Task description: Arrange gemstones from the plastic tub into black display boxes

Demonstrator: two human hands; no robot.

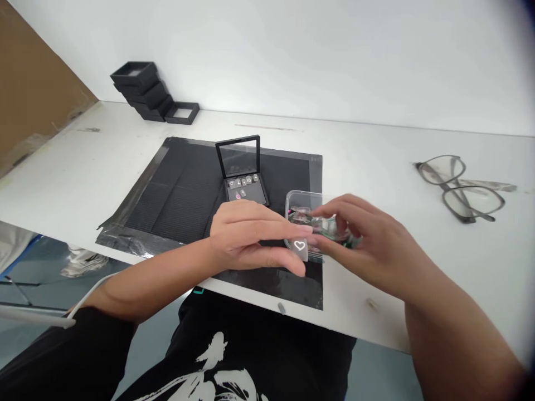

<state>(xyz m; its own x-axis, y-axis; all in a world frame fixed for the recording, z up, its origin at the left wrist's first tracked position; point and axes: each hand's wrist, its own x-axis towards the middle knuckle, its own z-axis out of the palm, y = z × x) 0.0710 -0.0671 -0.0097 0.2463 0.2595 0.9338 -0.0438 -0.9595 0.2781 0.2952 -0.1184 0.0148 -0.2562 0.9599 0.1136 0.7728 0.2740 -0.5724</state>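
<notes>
My left hand (251,234) pinches a small grey piece (300,245) with a white heart outline between thumb and fingers. Close by on the right, my right hand (363,239) has its thumb at the piece's edge; its fingers are apart, over a clear plastic tub (304,195). Shiny clear and coloured bits lie inside the tub, partly hidden by the hands. Behind my left hand stands a black hinged case (259,192) with its clear lid (240,157) raised. A row of small grey pieces (243,181) with white symbols sits in it, with a pink one (238,195) below.
A black ribbed mat (175,189), taped at its edges, lies under the case and tub on the white table (368,161). Black frames (142,92) are stacked at the back left. Eyeglasses (460,189) lie at the right. A small grey bit (281,308) rests on the front edge.
</notes>
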